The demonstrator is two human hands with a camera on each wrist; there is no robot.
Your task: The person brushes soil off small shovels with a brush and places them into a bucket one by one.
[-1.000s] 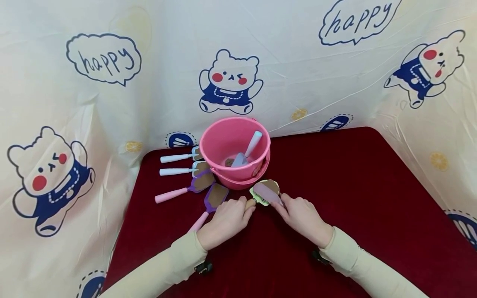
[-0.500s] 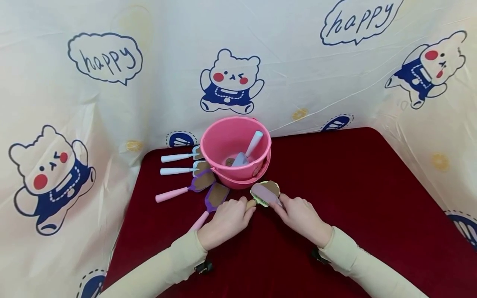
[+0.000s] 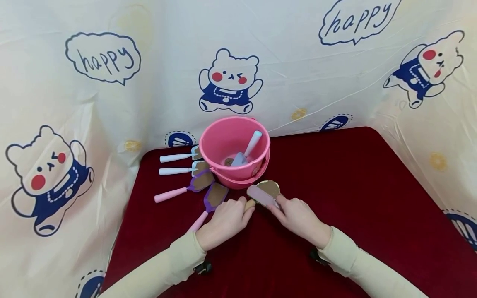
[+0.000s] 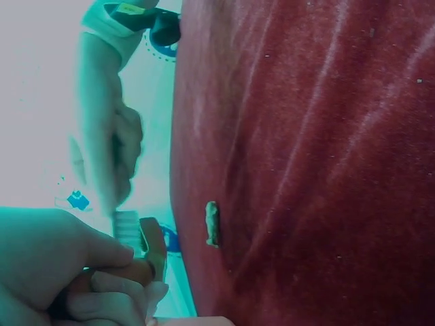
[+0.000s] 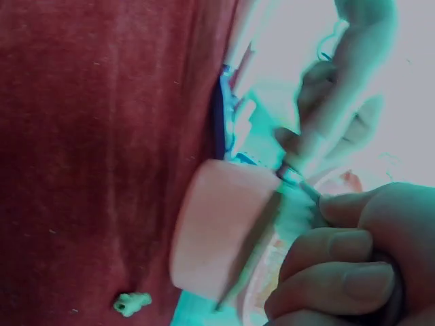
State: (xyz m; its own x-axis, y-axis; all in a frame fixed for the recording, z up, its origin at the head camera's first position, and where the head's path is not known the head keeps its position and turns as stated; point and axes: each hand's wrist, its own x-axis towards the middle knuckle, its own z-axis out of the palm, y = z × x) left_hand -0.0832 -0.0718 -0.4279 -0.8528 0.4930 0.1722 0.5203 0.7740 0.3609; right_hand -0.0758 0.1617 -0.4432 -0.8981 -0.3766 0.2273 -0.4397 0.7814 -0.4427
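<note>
Left hand: (image 3: 226,221) grips the tan handle of the brown-faced shovel (image 3: 271,188), hiding most of that handle.
Right hand: (image 3: 302,219) holds the lilac brush (image 3: 261,195), its handle covered by the fingers.
Brown-faced shovel: in front of the bucket, between the hands; the brush covers part of its face. Whether they touch is unclear.
Bristles: visible from the left wrist, blurred from the right.
Pink bucket: (image 3: 223,140) upright on the worktop (image 3: 357,186); inside leans a blue scoop (image 3: 253,142), its blade tip hard to read.
Blue-handled shovels: (image 3: 175,171) two, heads partly behind the bucket.
Purple-rimmed shovels: (image 3: 216,198) two; the nearer one's handle runs under the left wrist.
Small lump: (image 4: 212,224) on the cloth, too blurred to identify.
</note>
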